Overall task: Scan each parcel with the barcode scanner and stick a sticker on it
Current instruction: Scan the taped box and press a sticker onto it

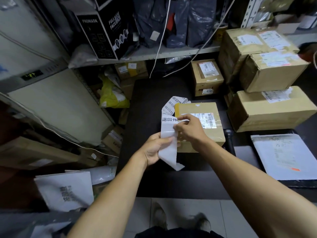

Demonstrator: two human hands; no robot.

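A small brown cardboard parcel (197, 109) with a white shipping label lies on the dark table (151, 100). Just left of it, my left hand (155, 149) grips a long strip of white stickers (167, 148) printed with black characters; the strip loops up behind the parcel's left edge. My right hand (189, 127) pinches a sticker at the strip's top, over the parcel's near left corner. A black barcode scanner (229, 140) lies on the table right of the parcel, partly hidden by my right forearm.
Several taped cardboard boxes (267, 107) are stacked at the right and back. A white mailer bag (288, 155) lies at the near right. A metal shelf (154, 54) with dark bags and a black mask box stands behind. More parcels sit on the floor at the left.
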